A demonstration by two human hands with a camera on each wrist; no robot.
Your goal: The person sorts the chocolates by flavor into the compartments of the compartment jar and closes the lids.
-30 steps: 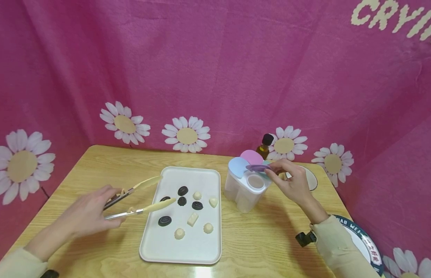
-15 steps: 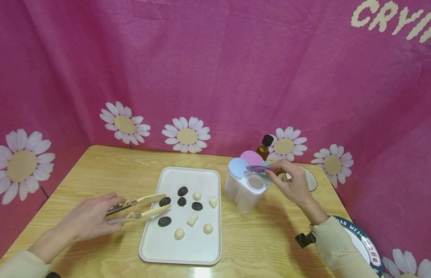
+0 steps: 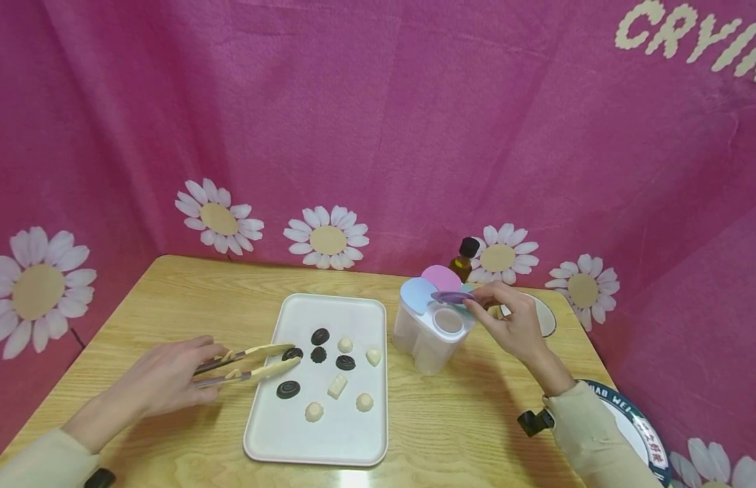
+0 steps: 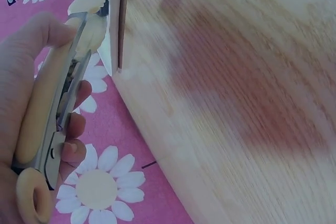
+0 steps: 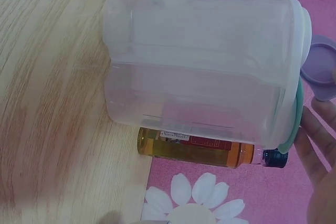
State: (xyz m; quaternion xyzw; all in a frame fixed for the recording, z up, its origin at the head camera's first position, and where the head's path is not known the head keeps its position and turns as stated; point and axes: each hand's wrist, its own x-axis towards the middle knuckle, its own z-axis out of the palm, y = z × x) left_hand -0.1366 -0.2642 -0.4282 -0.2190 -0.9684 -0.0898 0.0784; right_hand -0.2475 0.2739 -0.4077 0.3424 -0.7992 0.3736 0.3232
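Observation:
In the head view my left hand (image 3: 164, 379) grips a pair of tongs (image 3: 279, 368) with cream-coloured tips. Those tips lie on either side of an oval dark chocolate (image 3: 293, 354) near the left edge of a white tray (image 3: 329, 444). Whether both tips touch it, I cannot tell. Several other dark and white chocolates are spread over the tray. My right hand (image 3: 513, 324) pinches a raised purple lid (image 3: 452, 297) on a clear storage container (image 3: 429, 352), whose round opening beneath it is uncovered. The left wrist view shows fingers wrapped about the tong handles (image 4: 50, 98).
The container's blue lid (image 3: 417, 294) and pink lid (image 3: 441, 277) lie flat. Behind it stands a dark-capped bottle (image 3: 462, 266). A white dish (image 3: 545, 316) is partly hidden by my right hand. A dark-rimmed round plate (image 3: 643, 427) sits at the table's right edge.
The tong tips have come down and closer together around the oval dark chocolate, which has shifted slightly right. My right hand and the purple lid have stayed put.

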